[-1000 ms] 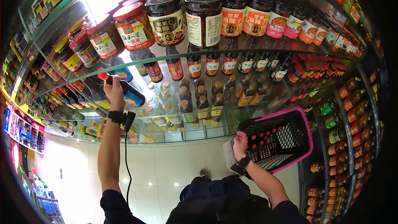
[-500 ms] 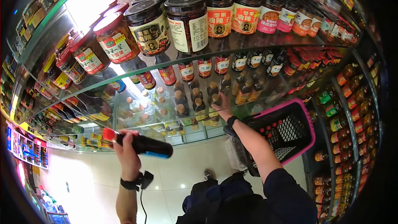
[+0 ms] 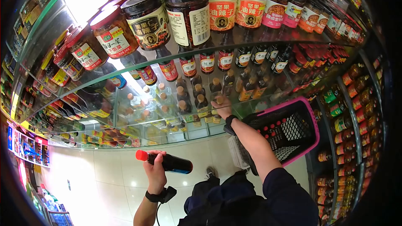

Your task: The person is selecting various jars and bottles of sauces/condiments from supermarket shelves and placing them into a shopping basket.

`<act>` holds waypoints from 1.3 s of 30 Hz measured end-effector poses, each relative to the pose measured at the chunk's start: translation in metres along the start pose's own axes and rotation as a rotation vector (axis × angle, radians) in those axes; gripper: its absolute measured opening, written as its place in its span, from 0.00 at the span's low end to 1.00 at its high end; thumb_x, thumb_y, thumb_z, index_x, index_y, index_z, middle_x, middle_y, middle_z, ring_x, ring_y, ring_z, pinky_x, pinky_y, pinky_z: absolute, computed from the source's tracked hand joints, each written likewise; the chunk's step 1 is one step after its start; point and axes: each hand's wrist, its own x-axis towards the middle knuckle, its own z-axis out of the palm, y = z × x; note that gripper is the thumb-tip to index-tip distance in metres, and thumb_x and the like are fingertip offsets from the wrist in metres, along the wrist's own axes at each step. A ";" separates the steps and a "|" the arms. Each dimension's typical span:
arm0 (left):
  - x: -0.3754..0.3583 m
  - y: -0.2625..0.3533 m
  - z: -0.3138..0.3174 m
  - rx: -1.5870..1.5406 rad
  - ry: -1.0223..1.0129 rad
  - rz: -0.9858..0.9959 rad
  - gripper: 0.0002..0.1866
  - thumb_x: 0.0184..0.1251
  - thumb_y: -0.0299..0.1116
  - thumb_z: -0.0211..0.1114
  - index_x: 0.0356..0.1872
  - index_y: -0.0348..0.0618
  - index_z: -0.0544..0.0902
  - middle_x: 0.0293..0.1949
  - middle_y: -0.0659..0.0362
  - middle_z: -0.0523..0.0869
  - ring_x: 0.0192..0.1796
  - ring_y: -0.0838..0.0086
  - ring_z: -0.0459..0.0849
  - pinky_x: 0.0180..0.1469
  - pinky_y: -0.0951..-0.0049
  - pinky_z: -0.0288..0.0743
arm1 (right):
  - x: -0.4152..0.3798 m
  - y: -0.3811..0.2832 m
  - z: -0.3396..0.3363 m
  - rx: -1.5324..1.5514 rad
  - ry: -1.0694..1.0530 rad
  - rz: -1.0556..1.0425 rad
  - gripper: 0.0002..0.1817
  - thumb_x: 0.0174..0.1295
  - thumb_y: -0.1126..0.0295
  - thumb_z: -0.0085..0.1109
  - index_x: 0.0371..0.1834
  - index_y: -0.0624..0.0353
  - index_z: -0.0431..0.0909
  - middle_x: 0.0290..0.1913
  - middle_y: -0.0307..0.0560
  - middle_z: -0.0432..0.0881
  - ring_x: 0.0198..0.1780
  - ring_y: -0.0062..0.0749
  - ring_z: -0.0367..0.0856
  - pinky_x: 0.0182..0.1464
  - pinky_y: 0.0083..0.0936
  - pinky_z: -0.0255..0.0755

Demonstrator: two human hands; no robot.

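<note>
My left hand [image 3: 155, 171] is closed around the neck of a dark sauce bottle [image 3: 178, 163] with a red cap, held tilted nearly level above the floor. At the lower glass shelf, my right hand [image 3: 222, 108] has its fingers around the top of a small bottle [image 3: 220, 99] with a tan cap; its body is mostly hidden. Beside that hand stand similar dark bottles [image 3: 202, 105] and several clear bottles [image 3: 165, 111]. A black basket with a pink rim [image 3: 315, 132] sits under my right forearm, with several red-capped bottles [image 3: 272, 129] in it.
Above, a glass shelf edge [image 3: 167, 60] carries jars of chili sauce [image 3: 188, 21] and red-lidded pickles [image 3: 115, 33]. More shelves of oil bottles [image 3: 345, 136] line the right side. Tiled floor [image 3: 109, 171] lies below, and a shoe [image 3: 210, 171] shows there.
My left hand has moved right and down with the red-capped bottle, away from the shelf. The right hand has stayed near the same small bottle, shifting slightly down and left.
</note>
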 end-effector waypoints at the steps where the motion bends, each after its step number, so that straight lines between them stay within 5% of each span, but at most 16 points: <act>1: -0.001 0.000 0.002 0.009 -0.008 -0.008 0.05 0.60 0.22 0.55 0.37 0.38 0.72 0.34 0.57 0.79 0.41 0.73 0.77 0.49 0.74 0.68 | -0.004 0.005 0.000 -0.011 0.006 -0.036 0.16 0.47 0.63 0.67 0.35 0.59 0.75 0.35 0.46 0.75 0.39 0.38 0.75 0.42 0.33 0.69; 3: -0.002 -0.001 0.008 0.005 -0.013 -0.002 0.05 0.60 0.23 0.55 0.37 0.38 0.72 0.34 0.57 0.79 0.41 0.74 0.77 0.49 0.75 0.68 | -0.014 0.015 -0.002 -0.024 0.015 -0.070 0.14 0.49 0.66 0.66 0.34 0.61 0.76 0.34 0.45 0.75 0.36 0.34 0.76 0.40 0.31 0.70; 5: -0.002 -0.003 0.015 0.001 -0.017 0.004 0.05 0.60 0.23 0.55 0.37 0.38 0.72 0.34 0.57 0.79 0.41 0.74 0.77 0.48 0.75 0.68 | -0.021 0.029 -0.006 0.390 -0.025 0.064 0.13 0.49 0.67 0.66 0.34 0.62 0.78 0.33 0.46 0.79 0.33 0.30 0.79 0.33 0.27 0.71; 11: 0.003 -0.021 0.039 0.014 -0.073 -0.029 0.04 0.61 0.25 0.56 0.37 0.39 0.73 0.34 0.58 0.80 0.41 0.77 0.77 0.48 0.78 0.67 | -0.055 -0.008 -0.049 0.351 0.015 0.139 0.09 0.50 0.70 0.64 0.30 0.64 0.79 0.24 0.40 0.80 0.27 0.23 0.78 0.30 0.26 0.71; 24: -0.006 -0.044 0.142 0.018 -0.384 -0.053 0.04 0.63 0.28 0.54 0.36 0.39 0.72 0.34 0.58 0.79 0.41 0.74 0.77 0.49 0.73 0.67 | -0.111 -0.026 -0.205 0.672 0.144 0.453 0.07 0.50 0.70 0.63 0.24 0.61 0.76 0.25 0.37 0.78 0.28 0.21 0.75 0.34 0.20 0.67; 29: -0.027 -0.064 0.213 -0.056 -0.398 -0.074 0.04 0.63 0.28 0.57 0.34 0.39 0.73 0.33 0.60 0.79 0.35 0.81 0.72 0.40 0.79 0.64 | -0.105 -0.006 -0.293 0.502 0.250 0.278 0.05 0.50 0.73 0.62 0.24 0.63 0.76 0.26 0.38 0.78 0.29 0.21 0.75 0.36 0.19 0.67; 38: -0.083 -0.154 0.373 0.095 -0.397 -0.178 0.05 0.63 0.30 0.57 0.32 0.40 0.76 0.31 0.64 0.78 0.35 0.83 0.71 0.39 0.81 0.63 | -0.083 0.104 -0.437 0.225 0.042 0.230 0.06 0.51 0.72 0.62 0.26 0.64 0.77 0.25 0.39 0.79 0.30 0.22 0.76 0.34 0.21 0.69; 39: -0.092 -0.167 0.394 0.113 -0.365 -0.112 0.06 0.63 0.31 0.59 0.30 0.40 0.76 0.24 0.68 0.74 0.27 0.86 0.68 0.30 0.82 0.60 | -0.082 0.119 -0.448 0.239 0.046 0.249 0.06 0.51 0.72 0.62 0.26 0.64 0.77 0.25 0.39 0.79 0.30 0.22 0.76 0.34 0.22 0.69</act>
